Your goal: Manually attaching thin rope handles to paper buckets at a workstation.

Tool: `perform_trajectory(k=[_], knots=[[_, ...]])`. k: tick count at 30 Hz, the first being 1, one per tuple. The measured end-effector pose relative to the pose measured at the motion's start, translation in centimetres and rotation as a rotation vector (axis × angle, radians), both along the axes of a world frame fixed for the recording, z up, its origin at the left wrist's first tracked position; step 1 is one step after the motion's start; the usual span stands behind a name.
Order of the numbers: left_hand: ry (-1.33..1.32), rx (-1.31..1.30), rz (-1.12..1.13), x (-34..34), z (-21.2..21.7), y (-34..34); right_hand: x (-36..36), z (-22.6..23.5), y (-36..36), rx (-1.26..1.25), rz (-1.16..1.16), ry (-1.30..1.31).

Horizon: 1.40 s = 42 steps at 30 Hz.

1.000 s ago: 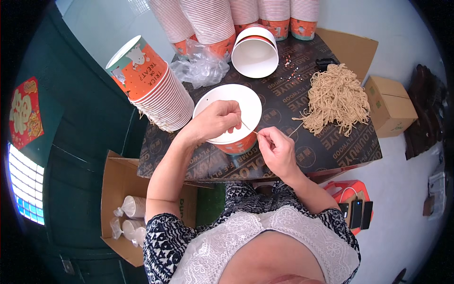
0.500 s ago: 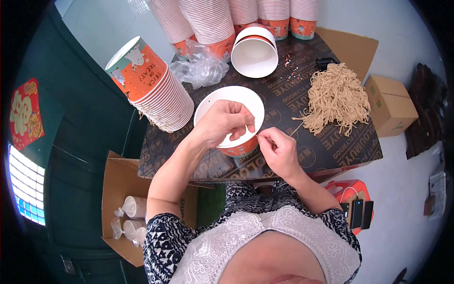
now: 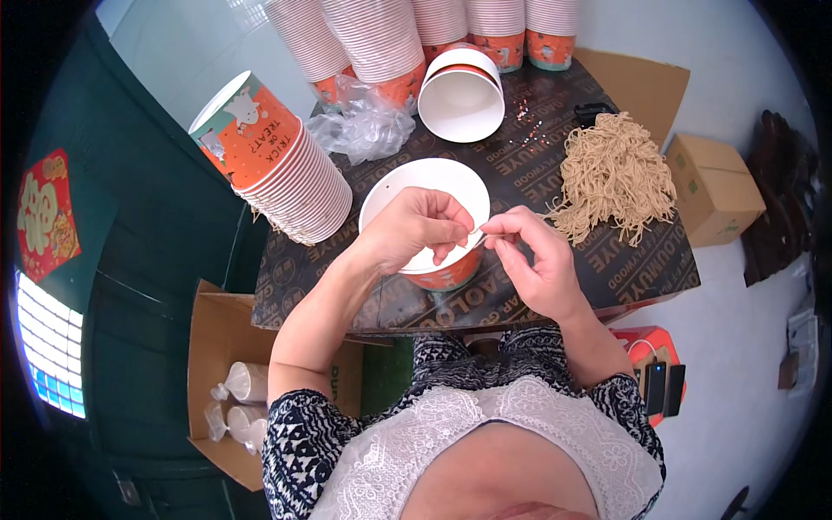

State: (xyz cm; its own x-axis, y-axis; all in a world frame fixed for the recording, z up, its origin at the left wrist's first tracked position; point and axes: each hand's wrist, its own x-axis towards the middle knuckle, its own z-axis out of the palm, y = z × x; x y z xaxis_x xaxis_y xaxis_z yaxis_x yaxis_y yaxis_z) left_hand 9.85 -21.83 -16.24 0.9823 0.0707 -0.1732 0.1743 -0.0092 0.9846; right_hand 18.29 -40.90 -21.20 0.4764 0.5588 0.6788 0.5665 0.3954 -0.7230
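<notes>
A paper bucket (image 3: 440, 276), white inside and orange outside, stands upright near the front edge of the table, with a small hole by its rim at the left. Over its opening my left hand (image 3: 414, 230) is closed in a pinch at the right side of the rim. My right hand (image 3: 542, 267) meets it there, thumb and forefinger pinched on a thin tan cord (image 3: 481, 234). Much of the cord is hidden by my fingers. A loose heap of the same tan cords (image 3: 617, 178) lies on the right of the table.
A tilted stack of buckets (image 3: 286, 165) stands at the left, cords hanging from its side. Further stacks (image 3: 381, 43) line the back, beside crumpled clear plastic (image 3: 364, 126) and buckets lying on their side (image 3: 462, 104). Small beads (image 3: 529, 130) are scattered nearby. Cardboard boxes (image 3: 715, 186) flank the table.
My right hand has risen and turned, its fingers now up at the rim close to my left fingertips. The cord no longer stretches visibly toward the heap. The bucket shifted slightly right.
</notes>
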Motion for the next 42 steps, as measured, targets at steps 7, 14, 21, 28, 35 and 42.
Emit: perform_trajectory(k=[7, 14, 21, 28, 35, 42], knots=[[-0.018, 0.057, -0.025, 0.0, -0.2, -0.8, 1.0, 1.7, 2.0, 0.019, -0.069, -0.238], [-0.035, -0.023, -0.064, 0.1, -0.7, -0.8, 2.5, 1.3, 3.3, -0.031, -0.044, -0.202], [-0.021, -0.138, -0.105, 0.4, -1.0, -0.7, 2.4, 0.9, 2.4, -0.048, -0.121, -0.123], [-0.008, -0.122, -0.065, 0.4, -0.9, -0.6, 1.8, 0.3, -0.3, -0.123, -0.125, -0.277], [-0.036, -0.111, -0.077, 0.7, -0.8, -0.8, 1.8, -0.7, 0.5, -0.068, -0.154, -0.332], [-0.039, -0.116, -0.048, 0.6, -0.8, -0.7, 0.5, -0.8, 0.5, 0.013, -0.189, -0.363]])
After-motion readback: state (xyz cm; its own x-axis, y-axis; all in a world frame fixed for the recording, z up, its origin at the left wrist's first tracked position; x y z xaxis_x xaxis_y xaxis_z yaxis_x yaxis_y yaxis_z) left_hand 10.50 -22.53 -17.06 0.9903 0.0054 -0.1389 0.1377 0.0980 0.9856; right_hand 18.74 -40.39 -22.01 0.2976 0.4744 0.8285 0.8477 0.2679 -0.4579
